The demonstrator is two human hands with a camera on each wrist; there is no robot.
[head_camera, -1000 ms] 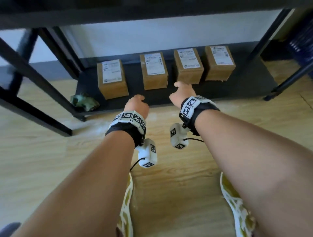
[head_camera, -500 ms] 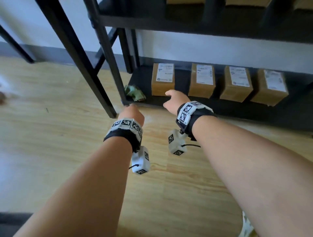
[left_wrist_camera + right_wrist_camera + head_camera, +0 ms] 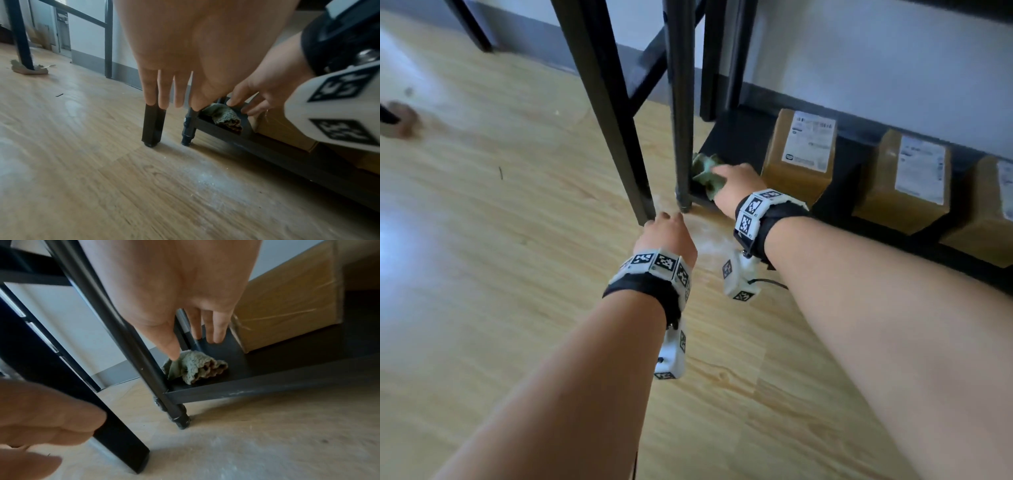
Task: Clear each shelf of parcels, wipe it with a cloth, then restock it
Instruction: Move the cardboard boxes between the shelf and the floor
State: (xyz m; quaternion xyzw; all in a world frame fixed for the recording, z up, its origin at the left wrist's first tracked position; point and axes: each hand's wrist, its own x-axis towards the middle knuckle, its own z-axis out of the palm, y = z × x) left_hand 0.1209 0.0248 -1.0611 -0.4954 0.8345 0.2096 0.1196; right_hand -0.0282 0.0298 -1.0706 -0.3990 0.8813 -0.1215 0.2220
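The left hand (image 3: 666,233) hangs with straight fingers, holding nothing, just before the shelf leg (image 3: 683,137); past the leg, the right hand (image 3: 732,186), fingers spread, thumb touching, reaches onto the crumpled green cloth (image 3: 194,366) on the bottom shelf (image 3: 267,386), parcels (image 3: 799,161) beyond

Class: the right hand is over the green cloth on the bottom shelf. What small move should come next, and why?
Probably close the right hand on the cloth and lift it: its fingers are straight, the thumb just touches the crumpled cloth, and the left hand holds nothing.
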